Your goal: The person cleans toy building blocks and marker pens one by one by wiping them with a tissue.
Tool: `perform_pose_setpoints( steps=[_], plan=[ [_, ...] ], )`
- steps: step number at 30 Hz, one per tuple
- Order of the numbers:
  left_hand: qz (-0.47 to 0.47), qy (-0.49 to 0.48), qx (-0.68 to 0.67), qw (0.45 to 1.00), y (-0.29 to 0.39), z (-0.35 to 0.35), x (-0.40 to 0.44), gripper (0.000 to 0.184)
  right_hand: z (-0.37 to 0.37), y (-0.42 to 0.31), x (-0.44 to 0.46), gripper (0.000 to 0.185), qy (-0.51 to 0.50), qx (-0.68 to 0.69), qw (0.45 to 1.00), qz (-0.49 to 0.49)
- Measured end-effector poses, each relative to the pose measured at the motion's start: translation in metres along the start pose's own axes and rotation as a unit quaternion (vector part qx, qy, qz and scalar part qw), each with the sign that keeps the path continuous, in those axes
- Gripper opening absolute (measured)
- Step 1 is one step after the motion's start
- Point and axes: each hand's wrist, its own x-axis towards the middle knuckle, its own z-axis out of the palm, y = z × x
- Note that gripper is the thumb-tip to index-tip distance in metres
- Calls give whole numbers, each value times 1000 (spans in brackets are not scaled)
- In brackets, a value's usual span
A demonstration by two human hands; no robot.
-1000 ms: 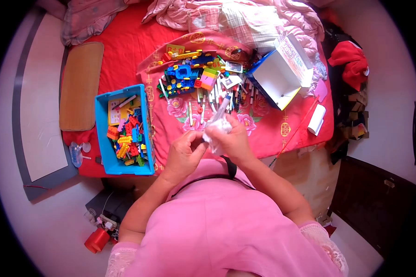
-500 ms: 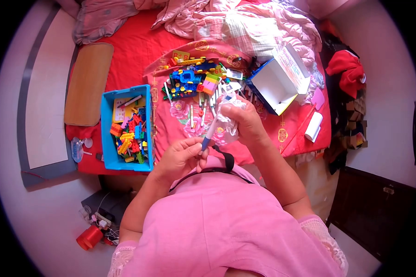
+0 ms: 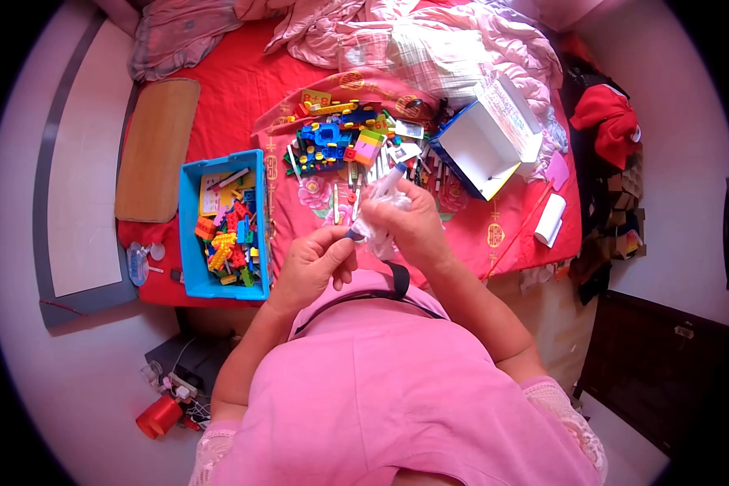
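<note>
A white marker with blue ends (image 3: 394, 174) slants between my two hands in front of my body. My left hand (image 3: 314, 261) pinches its lower blue end. Crumpled white tissue (image 3: 382, 236) is wrapped around the barrel, and my right hand (image 3: 409, 223) grips it there, hiding most of the middle. Beyond my hands lie loose pens and markers (image 3: 437, 174) on the patterned red cloth. Near them is a pile of building blocks (image 3: 324, 138).
To the left stands a blue bin (image 3: 188, 243) with colourful blocks, beside a brown board (image 3: 158, 150). An open box (image 3: 478, 138) and a white roll (image 3: 551, 219) lie on the right. Bunched bedding (image 3: 429, 53) covers the far side.
My right hand and the tissue have moved down the marker toward my left hand, and the marker's upper blue end now shows above them. My left hand keeps hold of the lower end.
</note>
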Motion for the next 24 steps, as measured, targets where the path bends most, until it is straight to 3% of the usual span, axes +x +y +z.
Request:
perform_pose_setpoints(
  steps=[7, 13, 17, 20, 24],
  plan=[
    [-49, -95, -81, 991, -5, -2, 1, 31, -9, -9, 10, 22, 10, 110, 993, -29],
    [-70, -103, -128, 984, -9, 1, -2, 32, -2, -12, 10, 23, 0, 87, 996, -11],
    [-40, -58, -150, 986, -9, 7, 1, 29, 8, 4, 0, 22, -13, -32, 999, 18],
    [-27, -35, -109, 993, -9, 2, 5, 26, 9, 3, 0, 20, 5, -19, 1000, 19],
    [53, 76, -7, 996, -7, 11, 7, 15, 5, -3, 4, 21, 34, 9, 999, -26]
  ],
)
